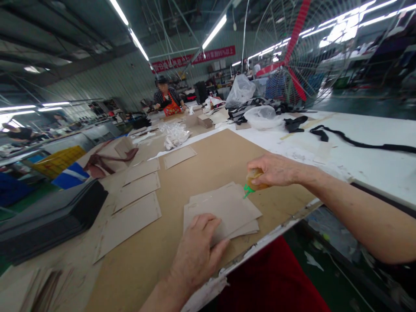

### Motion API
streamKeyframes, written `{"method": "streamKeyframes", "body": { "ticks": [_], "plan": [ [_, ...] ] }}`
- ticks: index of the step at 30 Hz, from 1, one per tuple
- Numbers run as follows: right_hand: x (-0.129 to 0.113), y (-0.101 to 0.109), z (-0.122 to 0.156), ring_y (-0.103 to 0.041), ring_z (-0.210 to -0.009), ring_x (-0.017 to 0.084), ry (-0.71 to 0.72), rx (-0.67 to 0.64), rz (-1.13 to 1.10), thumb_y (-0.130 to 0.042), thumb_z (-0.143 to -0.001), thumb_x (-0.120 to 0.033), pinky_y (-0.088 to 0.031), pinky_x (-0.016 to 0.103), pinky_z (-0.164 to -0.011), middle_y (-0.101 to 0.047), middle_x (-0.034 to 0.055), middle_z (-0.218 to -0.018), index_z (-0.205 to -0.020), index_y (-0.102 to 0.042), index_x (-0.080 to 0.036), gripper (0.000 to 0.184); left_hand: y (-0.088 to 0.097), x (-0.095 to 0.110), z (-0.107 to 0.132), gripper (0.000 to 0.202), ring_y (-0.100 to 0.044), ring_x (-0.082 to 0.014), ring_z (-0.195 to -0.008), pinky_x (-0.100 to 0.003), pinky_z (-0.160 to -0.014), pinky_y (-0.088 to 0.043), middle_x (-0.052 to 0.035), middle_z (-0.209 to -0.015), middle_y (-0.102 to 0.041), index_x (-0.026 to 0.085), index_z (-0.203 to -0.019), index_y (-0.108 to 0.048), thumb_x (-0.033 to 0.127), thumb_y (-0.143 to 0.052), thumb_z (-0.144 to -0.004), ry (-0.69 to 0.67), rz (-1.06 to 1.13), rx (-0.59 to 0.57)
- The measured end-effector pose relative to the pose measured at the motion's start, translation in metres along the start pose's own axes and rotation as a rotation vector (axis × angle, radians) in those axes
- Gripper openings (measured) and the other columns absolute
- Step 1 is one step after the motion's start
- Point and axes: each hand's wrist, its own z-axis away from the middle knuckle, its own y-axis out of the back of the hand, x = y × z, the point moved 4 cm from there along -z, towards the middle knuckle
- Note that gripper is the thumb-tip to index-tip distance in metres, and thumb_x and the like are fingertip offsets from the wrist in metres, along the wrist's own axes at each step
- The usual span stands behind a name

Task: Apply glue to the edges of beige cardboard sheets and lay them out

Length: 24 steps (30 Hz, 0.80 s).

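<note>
Here at the bench (224,160), it's the right hand (274,169) doing the fine work: fingers and thumb wrapped firmly round a yellowish bottle (254,174), tipped so its green nozzle (248,190) aims down at the far right-hand edge of a loose stack of grey cards (224,208). Whether the tip actually touches the card, I can't tell!

And there's the left hand (199,247), laid palm down across the near left corner of that same stack, thumb swung out from fairly relaxed fingers, gripping nothing, just resting on the top card. The stack sits close to the bench's near edge, its sheets fanned slightly out of line, the lower ones peeping out at the right and at the back.

Over towards the bench's left edge, three single cards (130,223) lie in a row running away from us, with one more card (180,157) just beside the farthest, nearer the far edge. Left of that row, a thick pile of dark slabs (48,221); at the near left corner, a bundle of card pieces (39,290) leans over.

Beyond the far edge, crumpled clear plastic (175,135), and on the white table (367,134) to the right, a black strap (367,145) snakes along. Farther back, a person in an orange-red apron (172,106) stands at a work surface, while a large red-bladed fan (287,63) towers at the right.
</note>
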Motion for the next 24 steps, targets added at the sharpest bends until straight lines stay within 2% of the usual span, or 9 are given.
{"method": "streamKeyframes", "body": {
  "ticks": [3, 8, 13, 20, 24],
  "plan": [
    [-0.003, 0.001, 0.013, -0.052, -0.066, 0.017, 0.029, -0.014, -0.005, -0.067, -0.081, -0.03, -0.025, 0.029, -0.058, -0.058, -0.0014, -0.07, -0.074, -0.054, -0.022, 0.017, -0.019, 0.008, -0.002, 0.034, -0.055, -0.0286, -0.113, -0.046, -0.1, -0.049, -0.0105, -0.123, -0.062, 0.019, -0.121, -0.063, 0.028, -0.067, -0.088, 0.046, -0.004, -0.151],
    [-0.003, 0.001, 0.028, -0.053, -0.068, 0.017, 0.05, -0.007, -0.008, -0.067, -0.083, -0.031, -0.025, 0.03, -0.059, -0.059, -0.0011, -0.073, -0.076, -0.056, -0.022, 0.016, -0.024, 0.004, 0.002, 0.032, -0.054, -0.03, -0.116, -0.05, -0.102, -0.048, -0.012, -0.128, -0.062, 0.016, -0.125, -0.062, 0.021, -0.059, -0.093, 0.05, -0.056, -0.233],
    [-0.006, 0.0, 0.035, -0.053, -0.07, 0.018, 0.085, -0.015, -0.017, -0.067, -0.086, -0.034, -0.025, 0.03, -0.061, -0.059, -0.001, -0.076, -0.079, -0.058, -0.022, 0.017, -0.019, 0.007, 0.002, 0.03, -0.056, -0.0285, -0.117, -0.048, -0.103, -0.049, -0.0111, -0.128, -0.064, 0.015, -0.122, -0.064, 0.02, -0.059, -0.094, 0.051, -0.068, -0.222],
    [-0.006, -0.002, 0.058, -0.054, -0.072, 0.017, 0.086, -0.045, -0.042, -0.065, -0.091, -0.042, -0.027, 0.03, -0.062, -0.059, -0.0013, -0.079, -0.081, -0.061, -0.022, 0.022, -0.023, 0.011, 0.006, 0.036, -0.056, -0.0292, -0.12, -0.048, -0.105, -0.049, -0.0125, -0.132, -0.063, 0.013, -0.128, -0.061, 0.027, -0.06, -0.095, 0.074, -0.11, -0.2],
    [-0.004, -0.003, 0.065, -0.055, -0.074, 0.017, 0.108, 0.012, -0.081, -0.062, -0.094, -0.044, -0.03, 0.029, -0.065, -0.06, -0.0012, -0.082, -0.085, -0.063, -0.022, 0.024, -0.023, 0.014, 0.003, 0.039, -0.057, -0.0296, -0.119, -0.049, -0.105, -0.049, -0.0131, -0.13, -0.065, 0.012, -0.13, -0.06, 0.03, -0.06, -0.095, 0.095, -0.125, -0.202]
  ]
}}
